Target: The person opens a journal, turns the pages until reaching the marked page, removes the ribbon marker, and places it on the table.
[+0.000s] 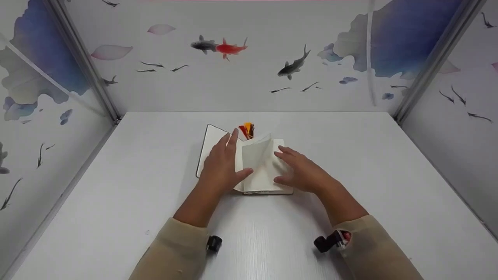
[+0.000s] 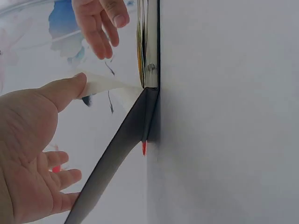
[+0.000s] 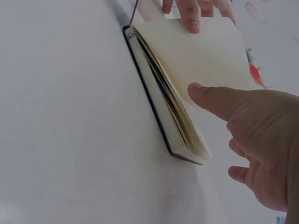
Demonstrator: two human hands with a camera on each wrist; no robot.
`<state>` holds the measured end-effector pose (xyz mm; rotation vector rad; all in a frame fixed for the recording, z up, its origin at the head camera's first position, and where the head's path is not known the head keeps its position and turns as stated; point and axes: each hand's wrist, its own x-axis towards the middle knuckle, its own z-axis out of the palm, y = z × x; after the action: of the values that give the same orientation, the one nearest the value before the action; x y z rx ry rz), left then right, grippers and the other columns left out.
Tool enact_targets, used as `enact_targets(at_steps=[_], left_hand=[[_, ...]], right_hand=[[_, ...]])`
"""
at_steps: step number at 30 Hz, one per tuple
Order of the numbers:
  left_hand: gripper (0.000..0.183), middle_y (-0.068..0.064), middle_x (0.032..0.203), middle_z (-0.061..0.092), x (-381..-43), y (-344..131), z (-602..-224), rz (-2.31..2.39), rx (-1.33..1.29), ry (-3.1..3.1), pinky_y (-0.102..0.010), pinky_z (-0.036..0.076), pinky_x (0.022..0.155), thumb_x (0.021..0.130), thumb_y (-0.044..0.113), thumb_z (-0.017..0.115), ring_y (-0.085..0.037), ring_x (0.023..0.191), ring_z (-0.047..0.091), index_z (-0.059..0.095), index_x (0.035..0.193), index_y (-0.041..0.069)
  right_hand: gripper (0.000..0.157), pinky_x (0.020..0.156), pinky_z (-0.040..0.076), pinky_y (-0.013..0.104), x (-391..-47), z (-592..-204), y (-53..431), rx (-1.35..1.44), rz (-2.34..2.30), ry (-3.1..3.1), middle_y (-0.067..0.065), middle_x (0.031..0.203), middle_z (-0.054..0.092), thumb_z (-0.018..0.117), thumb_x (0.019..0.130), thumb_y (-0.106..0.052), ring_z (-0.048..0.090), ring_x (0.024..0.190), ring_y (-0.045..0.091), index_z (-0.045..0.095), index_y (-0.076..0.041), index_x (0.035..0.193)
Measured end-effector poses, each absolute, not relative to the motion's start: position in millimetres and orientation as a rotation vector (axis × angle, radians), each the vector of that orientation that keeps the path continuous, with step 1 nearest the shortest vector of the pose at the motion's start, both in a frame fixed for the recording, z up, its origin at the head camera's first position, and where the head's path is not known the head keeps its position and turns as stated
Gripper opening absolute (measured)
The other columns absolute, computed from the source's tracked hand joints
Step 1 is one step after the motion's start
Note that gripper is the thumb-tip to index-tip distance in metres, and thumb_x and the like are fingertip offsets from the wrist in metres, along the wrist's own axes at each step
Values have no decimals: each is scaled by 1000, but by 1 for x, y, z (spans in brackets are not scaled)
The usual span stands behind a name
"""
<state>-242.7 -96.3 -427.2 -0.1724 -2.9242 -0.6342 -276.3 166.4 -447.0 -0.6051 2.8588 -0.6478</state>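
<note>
An open notebook (image 1: 262,181) with cream pages and a dark cover lies on the white table. Its left cover (image 1: 206,149) is tilted up off the tabletop, as the left wrist view shows. Some pages (image 3: 205,53) stand raised in the middle. My left hand (image 1: 222,165) is over the left side, fingers extended, its thumb at the raised page (image 2: 105,83). Over the right-hand pages is my right hand (image 1: 305,169), its fingers loosely bent and apart, gripping nothing. A red and orange tassel (image 1: 247,130) sticks out past the notebook's far edge.
The white table (image 1: 128,186) is bounded by a back wall (image 1: 249,85) and side walls painted with fish and petals. A black wrist device (image 1: 214,244) sits at the left sleeve, and another black device (image 1: 325,243) at the right.
</note>
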Motion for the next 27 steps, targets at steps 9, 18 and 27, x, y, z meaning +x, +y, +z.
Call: enact_targets(at_steps=[9, 18, 27], left_hand=[[121, -7, 181, 15, -241, -98, -420, -355, -224, -2877, -63, 25, 133, 84, 53, 89, -35, 168, 16, 11, 174, 31], [104, -3, 183, 12, -239, -100, -417, -171, -348, -2863, -66, 17, 134, 85, 44, 90, -34, 170, 10, 30, 170, 37], [92, -4, 184, 4, -238, -102, -416, -74, -309, -2896, -66, 12, 135, 83, 55, 88, -34, 171, 2, 48, 162, 28]], right_hand=[[84, 135, 16, 64, -278, -454, 172, -629, -517, 2713, -10, 182, 11, 74, 101, -45, 5, 171, 29, 30, -29, 170], [71, 137, 12, 59, -281, -458, 171, -681, -513, 2621, -9, 181, 19, 66, 106, -40, 5, 171, 27, 35, -28, 168], [69, 137, 14, 56, -279, -457, 170, -655, -508, 2629, -13, 180, 21, 67, 106, -39, 6, 171, 24, 36, -30, 168]])
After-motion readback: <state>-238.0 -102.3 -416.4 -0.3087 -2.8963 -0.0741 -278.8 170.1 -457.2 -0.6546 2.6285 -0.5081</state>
